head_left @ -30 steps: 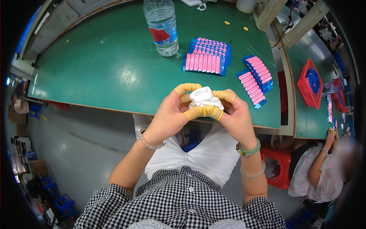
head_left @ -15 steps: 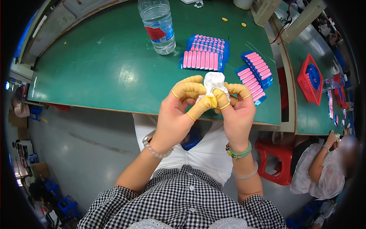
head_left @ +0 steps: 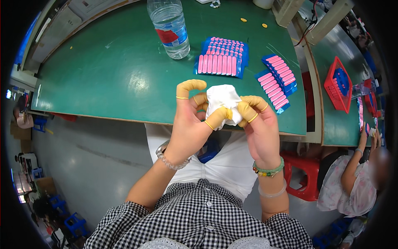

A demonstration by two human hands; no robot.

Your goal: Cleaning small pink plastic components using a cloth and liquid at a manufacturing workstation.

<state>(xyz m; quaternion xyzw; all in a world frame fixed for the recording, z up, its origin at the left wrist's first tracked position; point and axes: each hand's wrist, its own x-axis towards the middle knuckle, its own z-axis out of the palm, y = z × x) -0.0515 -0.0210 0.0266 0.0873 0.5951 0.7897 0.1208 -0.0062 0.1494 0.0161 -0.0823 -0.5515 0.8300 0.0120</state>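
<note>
Between my hands, just above the table's front edge, is a crumpled soft white piece [head_left: 222,97], cloth-like; its exact kind I cannot make out. My left hand [head_left: 188,120] pinches its lower side with the thumb, while the index finger is raised and curled away from it. My right hand [head_left: 260,124] grips its right side between thumb and fingers. Yellow finger cots cover thumbs and fingers of both hands. Whatever lies inside the white folds is hidden.
On the green table [head_left: 112,83] lie a blue sheet with rows of pink strips [head_left: 217,64] and further pink strips [head_left: 273,89] on blue backing. A water bottle [head_left: 170,31] stands farther back. At right are a red basket [head_left: 338,85], a red stool [head_left: 302,172] and a co-worker [head_left: 352,182].
The white piece has been spread wider and turned. My left index finger has lifted off it, and my right hand has shifted slightly right and down.
</note>
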